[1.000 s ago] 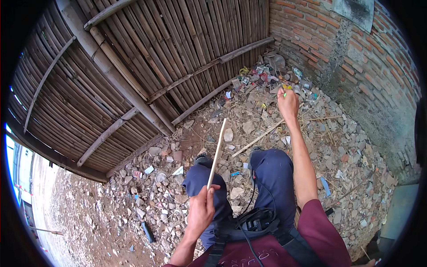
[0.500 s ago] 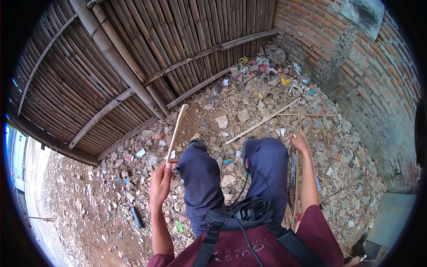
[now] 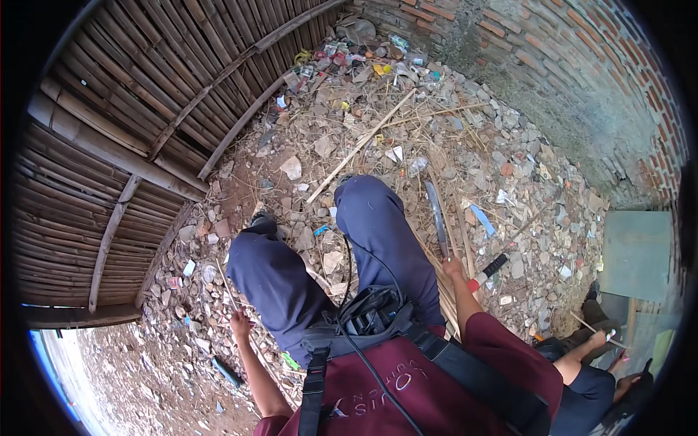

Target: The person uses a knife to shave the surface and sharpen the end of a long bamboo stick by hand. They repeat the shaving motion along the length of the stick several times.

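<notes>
My left hand [image 3: 241,323] is out beside my left knee, closed on a thin bamboo strip [image 3: 227,281]. The strip runs up past the fingers and back down along my forearm. Beyond my right thigh, my right hand [image 3: 452,267] is down at ground level. Its fingers close round the handle end of a machete [image 3: 436,218], whose long dark blade points away from me over the rubble. Most of that handle is hidden by the hand. Just right of this hand lies a tool with a red and black handle [image 3: 493,267]; the rest of it is out of sight.
A long bamboo strip [image 3: 360,149] lies on the stony ground ahead. Litter [image 3: 342,54] heaps up where the bamboo wall [image 3: 218,94] meets the brick wall [image 3: 538,65]. At lower right, another person's hand [image 3: 600,338] holds a thin stick near a grey-green board [image 3: 636,254].
My view has swung to the right. My right hand has moved down onto the machete. The bamboo strip in my left hand has been lowered, and another person has come into view.
</notes>
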A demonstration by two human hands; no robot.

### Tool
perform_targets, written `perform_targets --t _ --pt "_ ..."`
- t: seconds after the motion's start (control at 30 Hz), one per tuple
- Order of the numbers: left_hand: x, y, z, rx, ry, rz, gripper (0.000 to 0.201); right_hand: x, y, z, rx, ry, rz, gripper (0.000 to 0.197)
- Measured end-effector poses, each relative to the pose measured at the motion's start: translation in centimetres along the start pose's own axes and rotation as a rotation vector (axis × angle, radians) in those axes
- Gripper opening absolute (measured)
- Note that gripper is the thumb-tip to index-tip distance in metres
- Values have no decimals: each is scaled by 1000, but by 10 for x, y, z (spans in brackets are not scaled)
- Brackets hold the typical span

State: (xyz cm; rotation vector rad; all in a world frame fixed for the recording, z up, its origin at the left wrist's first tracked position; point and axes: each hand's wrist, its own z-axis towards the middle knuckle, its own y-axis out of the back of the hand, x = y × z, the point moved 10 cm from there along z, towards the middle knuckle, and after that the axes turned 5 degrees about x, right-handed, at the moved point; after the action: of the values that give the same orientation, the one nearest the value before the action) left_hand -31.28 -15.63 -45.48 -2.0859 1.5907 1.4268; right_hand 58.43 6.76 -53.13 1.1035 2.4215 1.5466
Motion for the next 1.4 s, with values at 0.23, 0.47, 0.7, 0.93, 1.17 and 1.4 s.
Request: perform_targets --t 0.23,0.47,0.7,0.93,1.17,1.4 --pt "102 -34 -22 98 145 62 28 -44 -40 -9 64 -117 -139 39" --pt "83 -54 -38 -100 34 442 20 -1 -14 -47 103 -257 -174 43" --pt "101 -56 -32 -152 21 407 20 0 -1 -38 127 -275 -269 50" --pt "96 -24 -40 -294 -95 147 16 5 -16 -34 176 -190 -255 76" --pt "-23 20 -25 -335 -179 287 23 8 -12 -26 228 -129 -185 43" --pt "-395 -5 -20 -271 -767 359 25 -26 -27 -2 264 -172 -203 62"
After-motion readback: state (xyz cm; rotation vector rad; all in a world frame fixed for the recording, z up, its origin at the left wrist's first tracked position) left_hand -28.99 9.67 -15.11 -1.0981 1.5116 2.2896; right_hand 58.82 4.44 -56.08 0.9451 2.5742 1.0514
